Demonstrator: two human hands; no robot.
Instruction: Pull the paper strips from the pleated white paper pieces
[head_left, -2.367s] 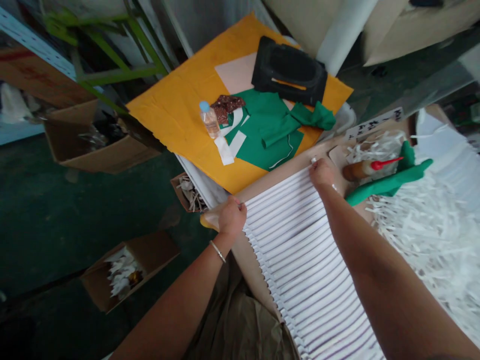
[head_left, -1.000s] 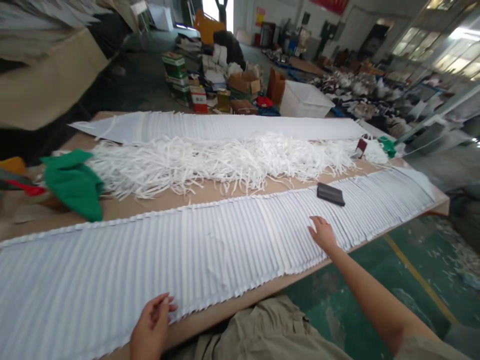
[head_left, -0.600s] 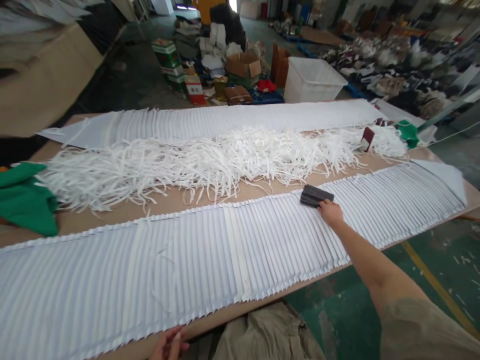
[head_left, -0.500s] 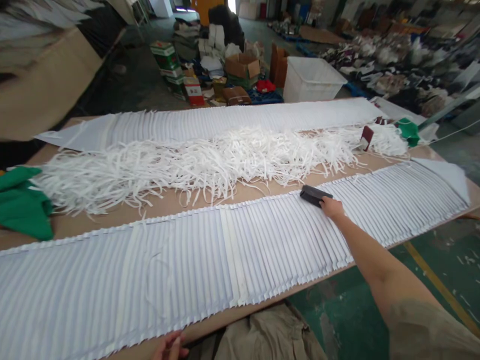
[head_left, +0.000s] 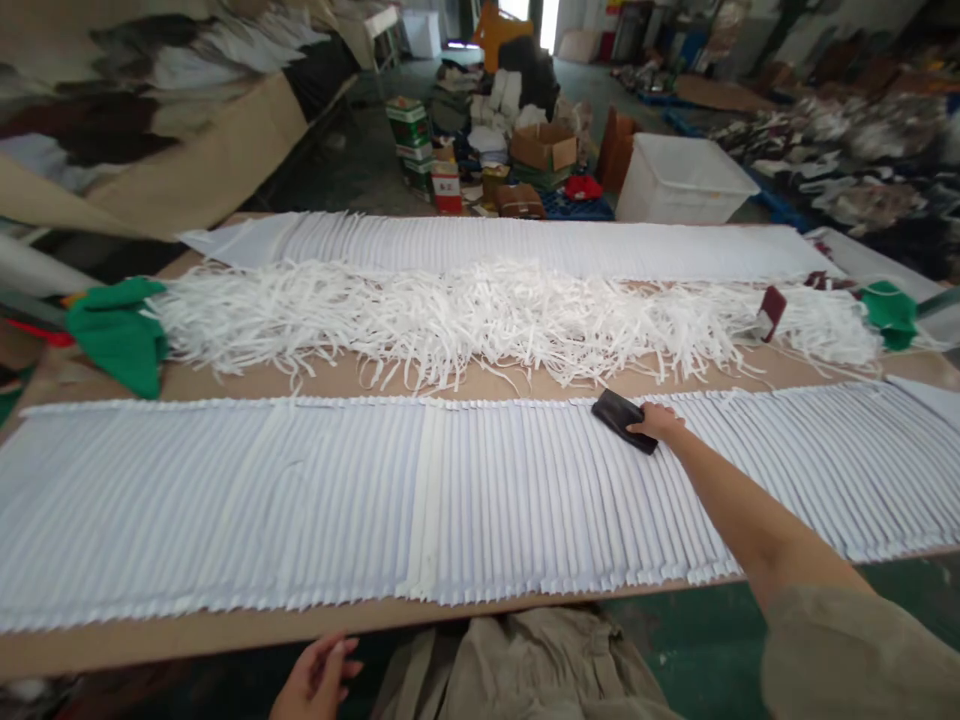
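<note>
My right hand [head_left: 657,422] reaches over the strips and grips the end of a black oblong block [head_left: 622,420], whose exact kind I cannot make out. The block rests at a slant on a long row of white overlapping strips [head_left: 510,500], near the row's far edge. Below the table's front edge hangs my left hand [head_left: 322,675], its fingers loosely bent and apart, with nothing visible in them. A heap of loose narrow white strips [head_left: 450,320] lies beyond the row.
Past the heap lies a second row of white strips [head_left: 525,250] on the brown tabletop [head_left: 225,630]. Green cloths [head_left: 120,335] sit at both ends of the heap, and a dark red piece [head_left: 771,312] stands in it. Behind the table are a white bin [head_left: 682,180] and cardboard boxes [head_left: 544,147].
My right hand has drawn the black block a little nearer, and the block is turned more steeply. My left hand is now apart from the table edge. The view has swung left.
</note>
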